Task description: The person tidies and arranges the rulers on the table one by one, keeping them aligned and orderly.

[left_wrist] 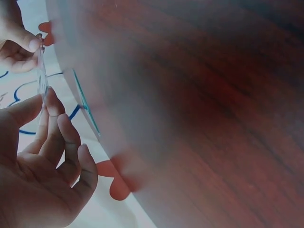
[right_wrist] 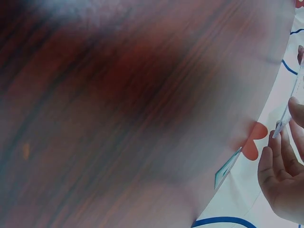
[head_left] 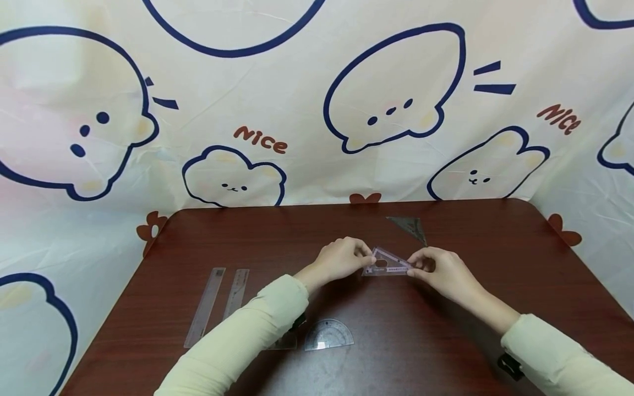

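A clear triangular set square (head_left: 388, 269) with purplish markings and a round hole is held above the table between both hands. The left hand (head_left: 342, 257) pinches its left corner with thumb and index finger. At the opposite corner, thumb and fingertips of the right hand (head_left: 448, 272) pinch it too. The left wrist view shows the set square (left_wrist: 42, 71) almost edge-on, the left hand's (left_wrist: 52, 161) other fingers loosely bent. In the right wrist view, the right hand (right_wrist: 285, 175) is partly cut off by the frame. Beyond the hands, a second set square (head_left: 410, 226) lies flat.
On the brown table (head_left: 396, 363), a long clear ruler (head_left: 205, 308) and a shorter ruler (head_left: 236, 291) lie at left. A clear protractor (head_left: 329, 334) lies near the front, beside a transparent piece (head_left: 283, 344) partly hidden by the left sleeve. A patterned cloth (head_left: 307, 176) hangs behind.
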{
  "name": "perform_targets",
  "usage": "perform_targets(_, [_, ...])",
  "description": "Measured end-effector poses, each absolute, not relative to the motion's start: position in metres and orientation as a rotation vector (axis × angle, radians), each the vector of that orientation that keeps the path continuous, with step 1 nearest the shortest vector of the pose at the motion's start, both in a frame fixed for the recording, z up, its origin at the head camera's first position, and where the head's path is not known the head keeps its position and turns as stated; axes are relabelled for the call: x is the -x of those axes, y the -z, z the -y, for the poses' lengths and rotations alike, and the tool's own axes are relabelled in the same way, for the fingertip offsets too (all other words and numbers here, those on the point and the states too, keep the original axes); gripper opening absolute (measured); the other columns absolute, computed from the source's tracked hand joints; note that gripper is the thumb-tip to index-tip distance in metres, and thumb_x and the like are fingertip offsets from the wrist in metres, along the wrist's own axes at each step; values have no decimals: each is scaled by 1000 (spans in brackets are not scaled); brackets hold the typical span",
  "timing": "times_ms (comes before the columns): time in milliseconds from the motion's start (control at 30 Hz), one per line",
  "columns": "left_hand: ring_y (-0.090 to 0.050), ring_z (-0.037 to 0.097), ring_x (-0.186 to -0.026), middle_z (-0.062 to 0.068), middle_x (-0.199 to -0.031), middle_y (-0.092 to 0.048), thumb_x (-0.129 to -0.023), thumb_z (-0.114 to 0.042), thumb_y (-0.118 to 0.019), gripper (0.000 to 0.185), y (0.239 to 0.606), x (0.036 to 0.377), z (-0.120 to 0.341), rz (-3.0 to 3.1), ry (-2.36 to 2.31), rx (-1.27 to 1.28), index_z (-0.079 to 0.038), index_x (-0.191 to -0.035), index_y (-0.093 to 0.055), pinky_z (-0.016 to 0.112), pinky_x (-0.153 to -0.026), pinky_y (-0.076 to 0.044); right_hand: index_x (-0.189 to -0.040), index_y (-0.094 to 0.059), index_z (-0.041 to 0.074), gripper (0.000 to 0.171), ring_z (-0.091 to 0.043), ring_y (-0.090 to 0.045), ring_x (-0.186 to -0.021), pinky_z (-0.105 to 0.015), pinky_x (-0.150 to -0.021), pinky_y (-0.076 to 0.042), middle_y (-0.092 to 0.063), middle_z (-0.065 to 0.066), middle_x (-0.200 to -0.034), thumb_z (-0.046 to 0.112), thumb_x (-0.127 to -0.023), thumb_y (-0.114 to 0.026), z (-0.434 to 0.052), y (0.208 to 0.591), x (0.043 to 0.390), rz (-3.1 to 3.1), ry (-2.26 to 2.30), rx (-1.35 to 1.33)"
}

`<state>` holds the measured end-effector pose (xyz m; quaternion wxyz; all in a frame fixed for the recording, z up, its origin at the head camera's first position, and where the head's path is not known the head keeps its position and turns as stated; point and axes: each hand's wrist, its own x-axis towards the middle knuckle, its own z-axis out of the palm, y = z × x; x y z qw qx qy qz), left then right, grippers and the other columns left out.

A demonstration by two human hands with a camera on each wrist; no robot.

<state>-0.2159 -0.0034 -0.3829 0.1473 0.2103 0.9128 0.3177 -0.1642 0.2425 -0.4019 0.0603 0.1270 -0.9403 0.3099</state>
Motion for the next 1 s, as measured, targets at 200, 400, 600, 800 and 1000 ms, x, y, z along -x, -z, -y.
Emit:
perform_targets(200, [-59,5,-70,-17,-79,-66,-95,-38,-66,15,385,209,6,-2607,-957,-597,-26,-98,-74,32,-68,-45,-93,-71,13,17,-8,-52,-70,-25,-62,-44,-58,7,-78,13,-81,-83,-240,400,153,2855,-960,-421])
perform_targets(400, [-60,4,-72,-16,-79,-65,-94,-38,-68,13,387,204,8,-2586,-979,-583,-26,-95,-74,32,-69,-46,-97,-71,13,22,-7,-52,-70,-25,-62,-44,-58,8,-79,13,-80,-84,-240,401,145,2855,-969,-443])
perform_targets(600, [-60,4,-72,-17,-77,-66,-94,-38,-68,13,387,197,8,-2555,-1017,-556,-26,-93,-75,33,-68,-45,-97,-72,13,22,-5,-52,-69,-25,-61,-44,-58,9,-79,13,-79,-84,-240,402,140,2851,-964,-458])
perform_targets(800, [-60,3,-73,-17,-77,-66,-92,-40,-70,14,386,189,9,-2524,-1011,-545,-27,-91,-75,33,-68,-46,-93,-73,15,21,-5,-53,-70,-24,-62,-45,-58,11,-78,11,-77,-86,-242,403,134,2821,-947,-497])
perform_targets(1000, [-62,8,-67,-13,-71,-68,-94,-37,-68,13,388,179,12,-2490,-1008,-590,-26,-90,-74,32,-72,-45,-93,-73,18,20,-4,-54,-71,-25,-62,-45,-58,14,-78,16,-78,-85,-244,403,127,2833,-929,-535])
